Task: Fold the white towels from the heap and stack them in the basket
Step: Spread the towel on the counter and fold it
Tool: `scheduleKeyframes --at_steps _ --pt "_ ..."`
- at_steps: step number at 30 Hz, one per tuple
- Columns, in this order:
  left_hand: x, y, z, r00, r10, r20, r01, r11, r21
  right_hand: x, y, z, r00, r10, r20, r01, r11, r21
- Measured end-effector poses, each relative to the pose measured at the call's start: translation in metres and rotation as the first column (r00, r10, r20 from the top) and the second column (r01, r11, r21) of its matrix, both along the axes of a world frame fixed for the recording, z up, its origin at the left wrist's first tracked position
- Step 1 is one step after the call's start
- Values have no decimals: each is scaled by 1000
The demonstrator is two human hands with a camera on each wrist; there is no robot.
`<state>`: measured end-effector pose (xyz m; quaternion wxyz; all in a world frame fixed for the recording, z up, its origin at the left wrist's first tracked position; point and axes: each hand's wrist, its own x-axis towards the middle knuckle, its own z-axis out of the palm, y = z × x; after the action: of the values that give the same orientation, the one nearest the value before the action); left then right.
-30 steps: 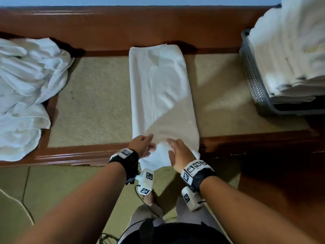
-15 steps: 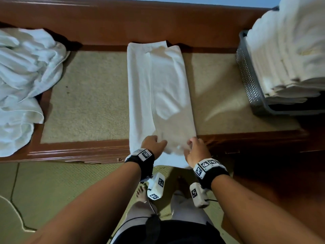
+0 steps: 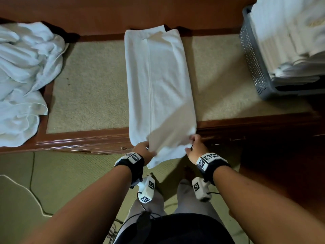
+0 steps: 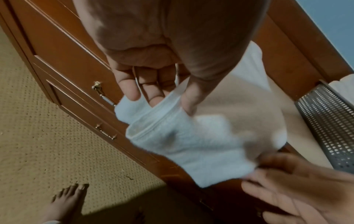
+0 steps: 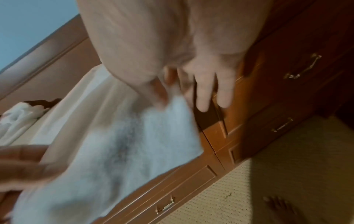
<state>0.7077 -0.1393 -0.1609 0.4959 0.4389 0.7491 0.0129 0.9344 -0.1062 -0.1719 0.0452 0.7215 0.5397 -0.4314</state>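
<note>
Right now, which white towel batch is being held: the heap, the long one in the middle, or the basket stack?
The long folded towel in the middle. The left hand and right hand each grip a near corner; the crumpled heap and basket stack lie untouched.

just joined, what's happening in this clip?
A person is folding a white towel laid lengthwise on a wooden dresser. The left hand and right hand each pinch a near corner hanging over the front edge. A heap of unfolded towels lies left; folded ones fill the basket right.
</note>
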Motion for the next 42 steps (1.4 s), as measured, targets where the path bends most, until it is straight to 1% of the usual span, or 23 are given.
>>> scheduleKeyframes --at_steps 1,2,4,6,7,8,9,10,12,13,15,17,18,19,21,22,23,24,26,28,31,36,42 --pt "-2 -2 -2 1000 -7 -21 7 1000 7 -1 2 1 998 58 21 -55 991 -118" --pt "-3 -4 -4 999 -5 -38 5 1000 14 0 4 0 997 70 26 -64 981 -184" --pt "-2 -3 -5 998 15 -57 -14 1000 21 5 7 -6 995 -91 -33 85 985 -152" --pt "2 -3 -7 998 47 -49 -45 998 43 7 9 -15 934 -327 -144 322 945 -53" --pt "4 -3 -7 997 78 -18 -78 996 46 8 11 -17 891 -403 -211 403 914 -44" --pt "7 -4 -7 993 115 18 -116 993 34 8 13 -18 865 -434 -252 430 900 -77" --pt "9 -5 -8 989 139 41 -140 990 16 9 14 -18 868 -419 -266 402 908 -116" --pt "10 -6 -10 989 142 36 -142 990 2 9 15 -17 903 -357 -238 329 932 -150" --pt "9 -7 -9 992 117 -44 -118 993 -9 13 16 -16 983 -147 -107 125 974 -190" --pt "8 -7 -8 991 99 -94 -100 995 -14 15 18 -14 1000 -16 -20 12 979 -203" --pt "9 -5 -2 982 -27 -188 17 998 -55 20 24 -8 973 182 143 -151 968 -202" --pt "12 3 8 950 -175 -260 153 983 -102 23 33 3 955 228 190 -214 973 -92" --pt "13 10 13 942 -178 -286 158 983 -89 26 37 7 960 218 175 -228 973 35" --pt "12 19 19 945 -131 -300 121 991 -52 28 42 10 960 234 151 -260 947 187" --pt "7 43 29 955 35 -294 -2 994 113 30 55 16 916 367 163 -401 830 387" --pt "5 57 32 955 78 -286 -17 978 209 31 65 19 872 450 190 -488 778 396" --pt "4 70 34 958 59 -281 25 957 287 31 77 22 821 533 206 -570 736 366" --pt "3 82 36 961 -10 -276 107 935 338 31 88 24 763 606 223 -645 692 324" --pt "6 103 36 913 -236 -332 337 896 290 30 108 24 670 702 242 -742 625 244" --pt "8 118 31 830 -401 -389 478 870 122 26 126 19 642 726 247 -767 616 179" --pt "4 139 20 778 -471 -416 522 853 12 14 156 14 655 712 253 -751 652 107" --pt "-12 189 10 755 -457 -471 530 847 28 -11 209 7 705 652 279 -695 714 90" --pt "-41 289 7 777 -418 -471 507 859 74 -33 284 2 739 605 296 -637 771 13"
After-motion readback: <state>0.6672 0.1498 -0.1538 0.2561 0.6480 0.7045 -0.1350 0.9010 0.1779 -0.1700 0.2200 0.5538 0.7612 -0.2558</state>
